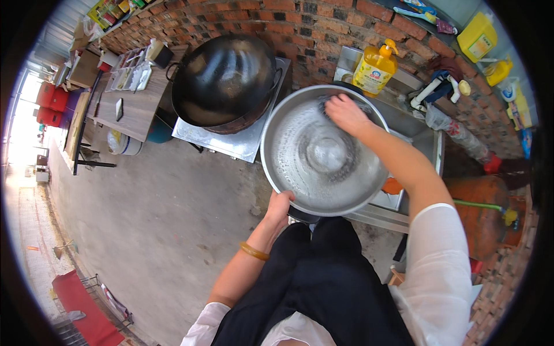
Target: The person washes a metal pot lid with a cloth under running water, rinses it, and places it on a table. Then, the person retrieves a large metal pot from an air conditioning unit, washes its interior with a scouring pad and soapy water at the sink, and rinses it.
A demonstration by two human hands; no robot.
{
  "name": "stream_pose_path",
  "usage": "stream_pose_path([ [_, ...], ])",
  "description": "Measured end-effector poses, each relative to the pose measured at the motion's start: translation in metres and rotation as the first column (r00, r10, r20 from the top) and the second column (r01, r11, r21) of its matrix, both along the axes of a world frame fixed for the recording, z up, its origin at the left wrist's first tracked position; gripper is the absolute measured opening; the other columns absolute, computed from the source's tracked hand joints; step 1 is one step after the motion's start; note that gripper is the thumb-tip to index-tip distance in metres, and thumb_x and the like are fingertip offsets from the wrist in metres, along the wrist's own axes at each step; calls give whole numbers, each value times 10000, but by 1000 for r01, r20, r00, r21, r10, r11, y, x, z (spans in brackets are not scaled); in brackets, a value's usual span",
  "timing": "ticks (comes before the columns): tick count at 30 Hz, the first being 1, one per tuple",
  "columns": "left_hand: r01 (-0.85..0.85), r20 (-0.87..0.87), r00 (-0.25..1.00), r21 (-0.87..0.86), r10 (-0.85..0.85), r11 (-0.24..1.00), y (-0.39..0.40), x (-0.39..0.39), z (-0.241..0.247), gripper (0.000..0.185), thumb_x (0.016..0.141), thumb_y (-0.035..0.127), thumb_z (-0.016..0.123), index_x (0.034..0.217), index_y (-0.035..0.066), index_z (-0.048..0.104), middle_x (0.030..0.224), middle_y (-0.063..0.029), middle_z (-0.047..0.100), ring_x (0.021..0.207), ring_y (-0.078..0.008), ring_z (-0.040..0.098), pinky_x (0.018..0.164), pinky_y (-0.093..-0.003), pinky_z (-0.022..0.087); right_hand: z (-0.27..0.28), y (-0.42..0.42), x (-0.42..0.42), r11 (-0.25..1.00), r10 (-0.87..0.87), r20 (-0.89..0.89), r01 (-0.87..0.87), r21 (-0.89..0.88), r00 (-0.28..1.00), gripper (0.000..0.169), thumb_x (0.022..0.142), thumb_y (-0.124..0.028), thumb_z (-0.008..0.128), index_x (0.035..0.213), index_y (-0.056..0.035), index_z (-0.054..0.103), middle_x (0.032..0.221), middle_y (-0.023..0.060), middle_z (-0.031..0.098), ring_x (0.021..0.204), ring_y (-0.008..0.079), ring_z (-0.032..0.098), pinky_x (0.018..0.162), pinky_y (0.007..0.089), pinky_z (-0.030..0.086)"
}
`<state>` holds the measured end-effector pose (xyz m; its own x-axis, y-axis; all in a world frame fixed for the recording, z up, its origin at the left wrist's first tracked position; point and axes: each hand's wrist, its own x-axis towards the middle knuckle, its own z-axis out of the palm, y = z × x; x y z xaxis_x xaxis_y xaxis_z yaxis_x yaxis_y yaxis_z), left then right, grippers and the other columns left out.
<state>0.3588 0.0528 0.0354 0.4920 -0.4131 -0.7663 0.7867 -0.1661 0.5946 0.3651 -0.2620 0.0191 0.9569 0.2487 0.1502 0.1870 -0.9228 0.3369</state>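
A large round metal pan (294, 173) with a raised centre lies tilted in front of me over the sink's edge, its inside wet with suds. My left hand (281, 205) grips its near rim at the lower left, thumb over the edge, beside a black handle (303, 215). Inside the pan, near the far right wall, my right hand (346, 113) presses on a dark scouring pad (321, 104), mostly covered by the fingers. Just behind the pan stands a yellow pump bottle of dish soap (375, 69).
Left of the pan, a big black wok (225, 82) rests on a metal stove (242, 145). The steel sink (422, 125) lies to the right, below white pipes (426, 97). A brick wall (329, 26) runs behind. Farther left is a wooden table (130, 116) with a phone (119, 109).
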Motion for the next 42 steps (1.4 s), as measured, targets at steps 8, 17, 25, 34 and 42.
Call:
stream_pose_path([
  [8,-210,33,977,-2,209,978,-16,-14,5,615,598,-55,489,1198,-4,363,1110,-163,491,1050,-277,460,920,-357,376,29,109,-110,787,-407,-810,612,-76,423,244,731,-165,574,922,-48,671,913,148,660,895,270,638,674,402,502],
  [17,-135,19,991,-32,135,990,-6,-25,1,673,621,-62,462,1273,20,316,1181,-175,450,1103,-305,445,921,-380,393,37,106,-125,674,-181,-914,722,154,363,276,686,-104,591,942,-146,686,961,100,668,942,255,626,799,408,491],
  [25,158,247,955,37,-163,987,-7,-35,1,663,683,-37,490,1312,15,286,1259,-174,429,1132,-293,438,933,-362,382,-22,66,-9,529,-675,29,456,716,737,284,726,57,506,972,-54,596,1008,150,562,921,340,553,787,435,466],
  [34,-177,-15,984,-21,177,984,1,-44,7,259,700,-49,493,957,-50,522,866,-108,552,788,-228,544,674,-354,460,29,119,-127,732,94,-719,442,519,688,164,674,-14,563,767,-135,624,928,71,589,907,300,578,737,401,482],
  [42,-245,209,947,-22,244,969,-25,-43,11,295,665,-26,513,957,-68,525,889,-106,561,824,-226,531,720,-353,444,64,16,-162,58,-565,39,-7,998,824,221,652,7,580,868,-30,610,896,81,571,881,230,567,813,292,427],
])
